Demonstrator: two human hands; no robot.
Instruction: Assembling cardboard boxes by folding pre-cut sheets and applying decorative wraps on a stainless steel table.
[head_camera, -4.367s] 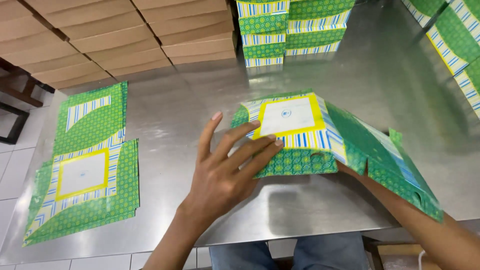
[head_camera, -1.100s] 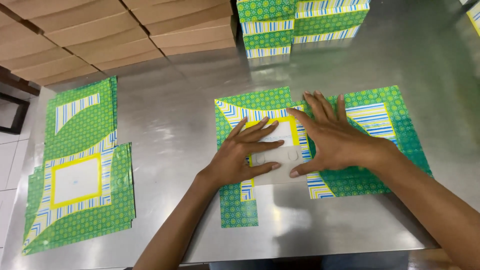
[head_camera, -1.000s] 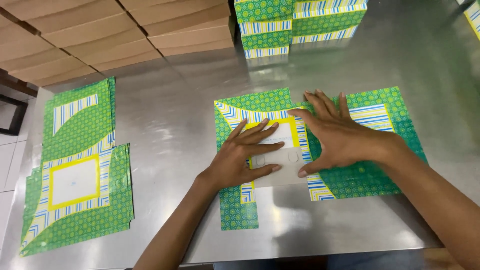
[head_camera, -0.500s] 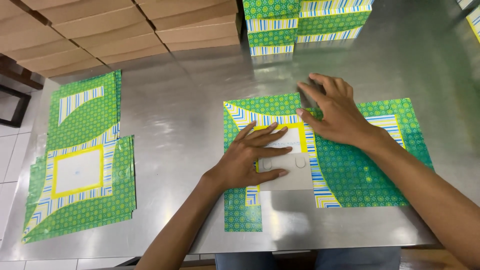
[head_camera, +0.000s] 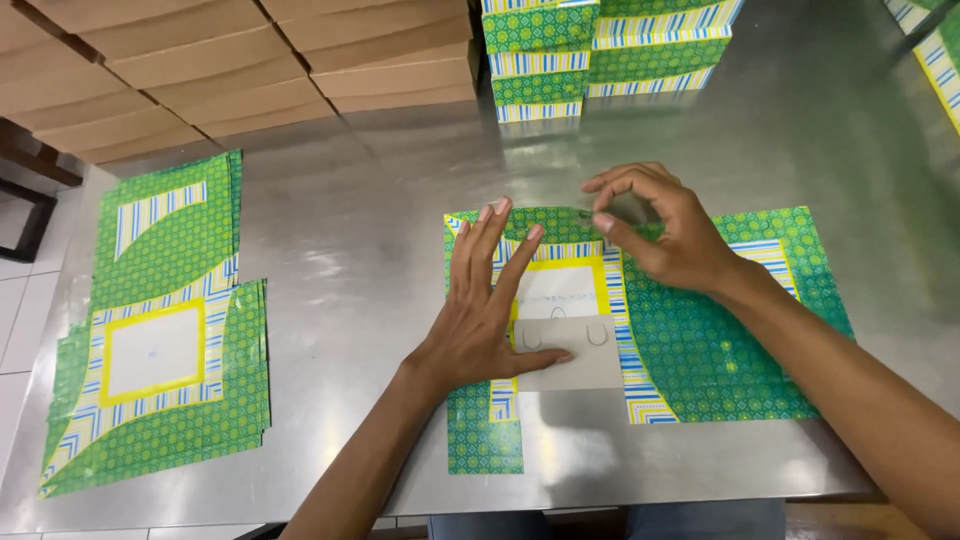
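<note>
Left hand (head_camera: 490, 310) flat, fingers spread, pressing green sheet (head_camera: 720, 340) near table (head_camera: 380, 200) front edge. Right hand (head_camera: 665, 235) pinches sheet's top flap. Bare steel between sheet and stack (head_camera: 160, 330).

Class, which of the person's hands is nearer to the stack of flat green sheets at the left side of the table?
Left. The left hand presses on the green sheet mid-table, apart from the stack. The right hand is farther right, at that sheet's top edge.
</note>
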